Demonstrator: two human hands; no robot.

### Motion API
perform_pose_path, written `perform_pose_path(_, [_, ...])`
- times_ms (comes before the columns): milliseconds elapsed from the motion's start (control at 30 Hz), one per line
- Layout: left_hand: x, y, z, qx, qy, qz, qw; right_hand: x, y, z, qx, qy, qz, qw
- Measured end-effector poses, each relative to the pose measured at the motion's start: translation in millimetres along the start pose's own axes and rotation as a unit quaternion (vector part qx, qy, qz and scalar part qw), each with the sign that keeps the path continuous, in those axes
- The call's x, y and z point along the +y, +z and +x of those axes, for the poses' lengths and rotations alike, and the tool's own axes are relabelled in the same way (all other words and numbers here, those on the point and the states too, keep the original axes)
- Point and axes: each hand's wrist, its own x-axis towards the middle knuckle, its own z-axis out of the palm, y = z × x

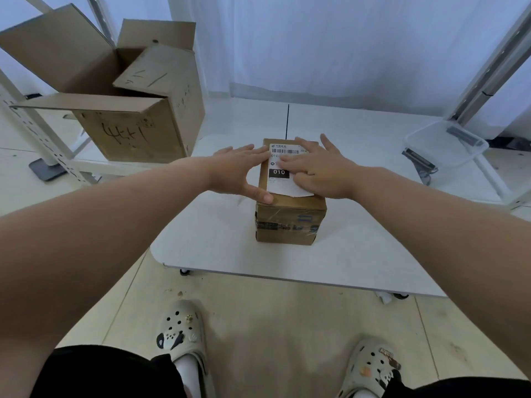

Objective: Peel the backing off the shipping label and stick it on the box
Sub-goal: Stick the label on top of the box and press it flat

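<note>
A small brown cardboard box [290, 219], taped around its middle, stands on a low white platform [230, 248]. A white shipping label [280, 175] with a barcode and a black "010" block lies on the box's top; its near right corner sticks out slightly past my hand. My left hand [240, 168] rests flat against the box's left top edge, fingers spread, thumb on the near corner. My right hand [321, 168] lies flat on the right part of the label, fingers spread and pressing down. Neither hand grips anything.
A large open cardboard box [129, 110] with handwriting stands at the left on a white metal rack [43, 133]. A clear plastic tub [448, 142] sits at the right edge of the platform. White curtains hang behind. My feet in clogs stand on the tiled floor below.
</note>
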Motion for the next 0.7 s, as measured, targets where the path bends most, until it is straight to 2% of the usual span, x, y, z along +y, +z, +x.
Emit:
perform_pose_path(100, [2.3,2.6,1.3,0.0,0.0,0.024,1.0,2.1,0.1,-7.8,-0.005,-0.002,0.008,1.0])
perform_pose_path(400, [6.2,-0.2,-3.5,-0.006,0.006,0.015,1.0,-18.5,-1.5,21.0,-0.025,0.079,0.011,0.997])
perform_pose_path(467, [3.5,-0.6,-3.1,0.0,-0.006,0.027,1.0,-20.4,-2.2,20.9,-0.01,0.059,0.016,0.998])
perform_pose_path(567, [2.9,-1.1,-1.7,0.008,-0.049,0.056,0.997,-15.7,-3.2,7.8,0.053,-0.016,0.059,0.997])
perform_pose_path(633, [3.1,-0.6,-1.8,-0.01,-0.055,0.064,0.996,-12.7,-2.3,2.0,0.063,-0.024,0.081,0.994])
perform_pose_path(700, [4.0,1.6,-3.5,-0.016,-0.049,0.051,0.997,-10.1,0.2,6.3,0.057,-0.011,0.044,0.997])
